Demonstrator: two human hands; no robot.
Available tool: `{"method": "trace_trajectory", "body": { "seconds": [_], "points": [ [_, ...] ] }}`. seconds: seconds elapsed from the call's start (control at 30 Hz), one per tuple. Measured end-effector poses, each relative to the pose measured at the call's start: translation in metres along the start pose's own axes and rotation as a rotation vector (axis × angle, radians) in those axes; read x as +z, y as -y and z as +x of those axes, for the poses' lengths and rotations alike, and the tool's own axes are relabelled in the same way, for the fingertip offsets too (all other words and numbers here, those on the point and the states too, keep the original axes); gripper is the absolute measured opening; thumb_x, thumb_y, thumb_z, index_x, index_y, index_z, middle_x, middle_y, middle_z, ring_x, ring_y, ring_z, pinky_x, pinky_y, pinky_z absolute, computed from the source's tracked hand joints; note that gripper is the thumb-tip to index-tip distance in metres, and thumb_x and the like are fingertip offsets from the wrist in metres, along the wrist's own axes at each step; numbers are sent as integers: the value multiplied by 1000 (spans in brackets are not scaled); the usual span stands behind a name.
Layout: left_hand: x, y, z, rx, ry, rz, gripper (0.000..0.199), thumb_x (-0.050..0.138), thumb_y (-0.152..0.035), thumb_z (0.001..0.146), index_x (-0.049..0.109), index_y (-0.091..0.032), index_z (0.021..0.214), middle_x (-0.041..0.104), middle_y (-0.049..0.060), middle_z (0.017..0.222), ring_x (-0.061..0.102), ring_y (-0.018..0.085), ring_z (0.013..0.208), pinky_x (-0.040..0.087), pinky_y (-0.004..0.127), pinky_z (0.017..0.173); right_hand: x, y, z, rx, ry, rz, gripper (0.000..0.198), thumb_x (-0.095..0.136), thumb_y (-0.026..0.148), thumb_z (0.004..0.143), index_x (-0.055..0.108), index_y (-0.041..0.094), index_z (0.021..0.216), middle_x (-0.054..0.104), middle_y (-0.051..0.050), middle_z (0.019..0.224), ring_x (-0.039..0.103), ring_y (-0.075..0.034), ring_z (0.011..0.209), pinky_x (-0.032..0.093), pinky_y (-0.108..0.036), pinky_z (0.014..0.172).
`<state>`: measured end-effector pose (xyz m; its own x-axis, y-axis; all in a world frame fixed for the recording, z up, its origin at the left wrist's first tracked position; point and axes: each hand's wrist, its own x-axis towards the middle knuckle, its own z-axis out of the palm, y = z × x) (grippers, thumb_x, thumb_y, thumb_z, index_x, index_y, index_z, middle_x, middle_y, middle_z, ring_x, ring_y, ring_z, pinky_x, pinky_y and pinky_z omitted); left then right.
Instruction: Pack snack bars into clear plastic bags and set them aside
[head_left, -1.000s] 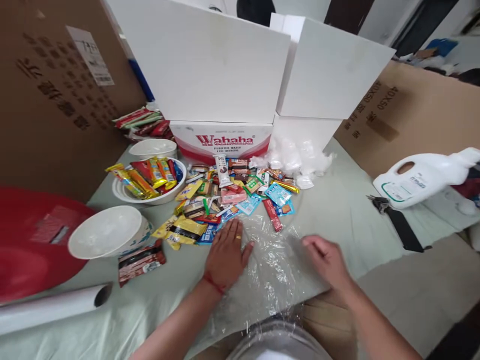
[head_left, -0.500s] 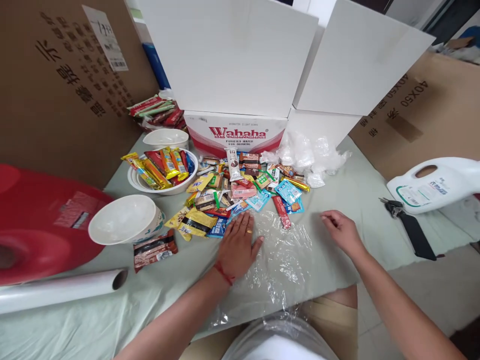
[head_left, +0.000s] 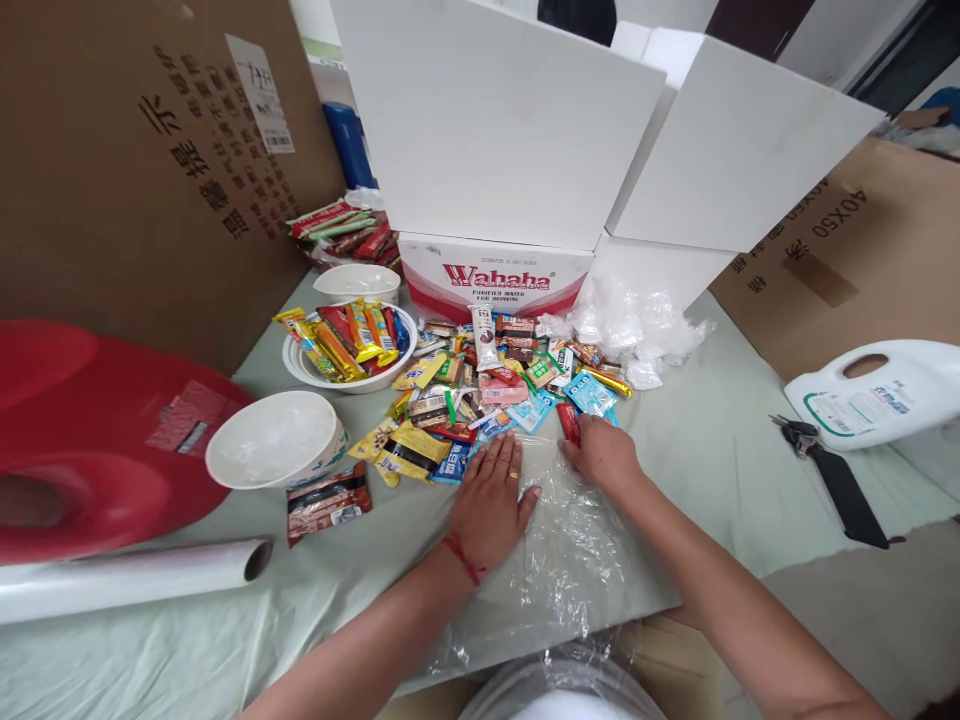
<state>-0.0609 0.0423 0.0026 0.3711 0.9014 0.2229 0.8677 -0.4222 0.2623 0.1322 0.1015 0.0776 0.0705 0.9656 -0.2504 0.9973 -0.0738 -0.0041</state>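
My left hand lies flat with fingers stretched out on a clear plastic sheet, its fingertips at the front edge of the snack pile. My right hand is closed at the lower end of a small red snack packet, hiding part of it. Just beyond the right hand lie light-blue snack packets. By the left fingertips are a dark-blue packet and a yellow packet. The sheet is wrinkled and hangs over the table's front edge.
On the left are a white bowl, a brown snack packet, a bowl of snack sticks, a film roll and a red jug. A Wahaha carton stands behind; a white jug lies right.
My right hand has moved left and forward, from the bare cloth to the red snack packet. The left hand stays flat on the sheet. The camera view has shifted slightly.
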Motion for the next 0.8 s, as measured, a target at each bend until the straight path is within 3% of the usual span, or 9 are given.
{"method": "trace_trajectory", "body": {
  "seconds": [0.13,0.27,0.37,0.6,0.7,0.8],
  "points": [
    [2,1,-1,28,-14,-2,61,40,-48,104,53,-9,150,47,16,161,43,29,151,32,47,125,-7,-22,0,-40,88,348,21,64,35,88,70,20,101,76,-5,91,68,-20,81,44,-25,68],
    [1,1,0,50,7,6,62,39,-46,105,53,-7,150,44,15,163,42,29,152,33,48,124,-31,-60,15,-82,-43,600,14,56,25,86,68,19,86,74,-3,85,66,-17,76,45,-24,68],
    [0,0,0,41,7,7,62,39,-46,105,53,-7,150,45,15,162,43,30,151,33,48,124,-41,-67,24,0,-128,443,18,57,31,89,70,19,87,74,-3,85,65,-18,77,43,-25,66],
    [2,-4,-8,21,0,7,63,41,-48,103,51,-9,152,45,18,162,40,30,153,30,48,126,-14,-9,10,17,47,8,45,48,58,99,73,21,102,77,-13,98,72,-28,90,44,-31,69],
    [3,-7,-13,0,2,13,67,42,-52,102,51,-7,151,42,20,163,37,33,154,30,52,126,-4,9,3,-14,10,-52,40,54,52,99,71,19,114,76,-15,110,72,-30,100,47,-33,74],
    [3,-8,-14,-2,8,15,70,40,-54,102,51,-5,151,40,21,164,36,34,154,30,53,125,0,13,0,-18,5,-47,32,56,41,96,70,17,113,76,-16,114,71,-31,104,48,-33,76]
  ]
}}
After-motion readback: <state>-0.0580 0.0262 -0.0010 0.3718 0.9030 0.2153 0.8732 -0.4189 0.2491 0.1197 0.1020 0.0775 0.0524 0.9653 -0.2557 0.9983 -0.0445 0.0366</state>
